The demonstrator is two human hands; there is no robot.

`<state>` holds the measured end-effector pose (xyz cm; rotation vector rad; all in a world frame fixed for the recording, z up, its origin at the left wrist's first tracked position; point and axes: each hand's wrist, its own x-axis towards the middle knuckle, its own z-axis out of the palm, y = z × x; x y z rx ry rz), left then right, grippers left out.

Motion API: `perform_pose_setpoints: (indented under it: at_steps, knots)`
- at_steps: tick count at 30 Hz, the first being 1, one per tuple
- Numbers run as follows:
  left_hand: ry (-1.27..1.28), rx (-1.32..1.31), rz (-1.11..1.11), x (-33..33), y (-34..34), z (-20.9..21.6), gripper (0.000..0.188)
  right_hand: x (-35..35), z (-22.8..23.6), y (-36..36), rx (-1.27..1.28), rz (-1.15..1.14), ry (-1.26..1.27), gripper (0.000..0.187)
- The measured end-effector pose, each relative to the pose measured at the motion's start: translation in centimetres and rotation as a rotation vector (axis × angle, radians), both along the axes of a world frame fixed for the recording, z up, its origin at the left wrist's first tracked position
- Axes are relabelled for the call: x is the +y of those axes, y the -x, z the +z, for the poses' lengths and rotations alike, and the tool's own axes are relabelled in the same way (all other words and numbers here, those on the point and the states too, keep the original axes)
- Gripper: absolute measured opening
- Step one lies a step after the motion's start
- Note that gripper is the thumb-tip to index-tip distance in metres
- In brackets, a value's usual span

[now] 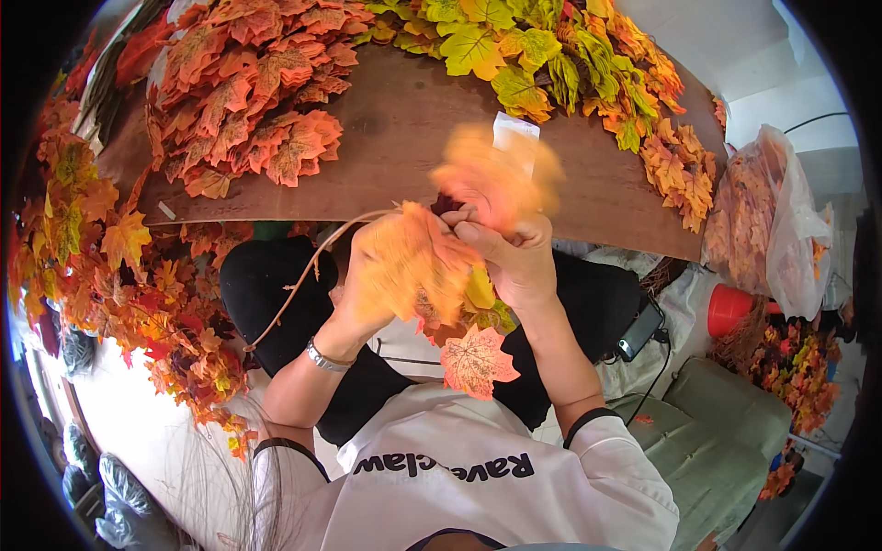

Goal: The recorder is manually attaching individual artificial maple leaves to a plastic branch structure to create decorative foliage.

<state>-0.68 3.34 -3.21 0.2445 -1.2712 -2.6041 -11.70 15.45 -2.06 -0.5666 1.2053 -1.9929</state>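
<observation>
Above my lap, my left hand [366, 262] is closed around a brown stem of an artificial maple leaf garland. The bare stem [299, 286] curves out from it to the lower left. Orange leaves [418, 266] cover most of its fingers. Beside it, my right hand [522, 262] is pinched close against the stem, fingertips near those of the left. A motion-blurred orange leaf [491, 174] stands up at these fingertips; exactly how it is gripped is hidden. Below the hands hang a yellow leaf [480, 287] and a pale orange leaf with dark specks [478, 361].
A brown tabletop [395, 119] lies ahead, bearing piled red-orange leaves [257, 92] and yellow-green leaves [528, 55]. Leaf garlands [138, 266] hang at the left. At the right are a clear plastic bag of leaves [767, 216], a red bucket [728, 310] and a green cushioned seat [707, 432].
</observation>
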Motion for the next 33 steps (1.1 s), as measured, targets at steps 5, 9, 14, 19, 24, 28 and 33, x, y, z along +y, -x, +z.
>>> perform_pose_setpoints:
  at_steps: [5, 9, 14, 19, 24, 28, 33]
  knots:
    - [0.055, -0.058, 0.035, -0.5, -0.1, -0.2, 0.014, -0.6, 0.4, -0.2, -0.194, 0.013, 0.105, 0.008]
    - [0.024, -0.015, 0.061, -0.5, 0.3, 1.8, 0.009, -1.1, -0.1, -0.3, -0.602, 0.074, 0.116, 0.010]
    - [0.012, -0.003, 0.099, -0.7, 0.3, 1.8, 0.008, -1.7, 0.5, -1.9, -0.696, 0.078, 0.128, 0.014]
    - [0.045, 0.008, 0.123, -0.6, 0.3, 1.6, 0.008, -1.6, 0.1, -2.3, -0.705, 0.076, 0.151, 0.015]
    - [0.082, 0.019, 0.144, -0.3, 0.4, 1.5, 0.008, -1.7, -0.1, -2.6, -0.671, 0.082, 0.191, 0.016]
    - [0.123, 0.048, 0.153, -0.2, 0.5, 1.4, 0.008, -1.7, 0.1, -2.4, -0.778, 0.040, 0.127, 0.016]
    - [0.128, 0.050, 0.166, -0.1, 0.5, 1.3, 0.008, -1.6, 0.4, -2.6, -0.688, 0.040, 0.105, 0.016]
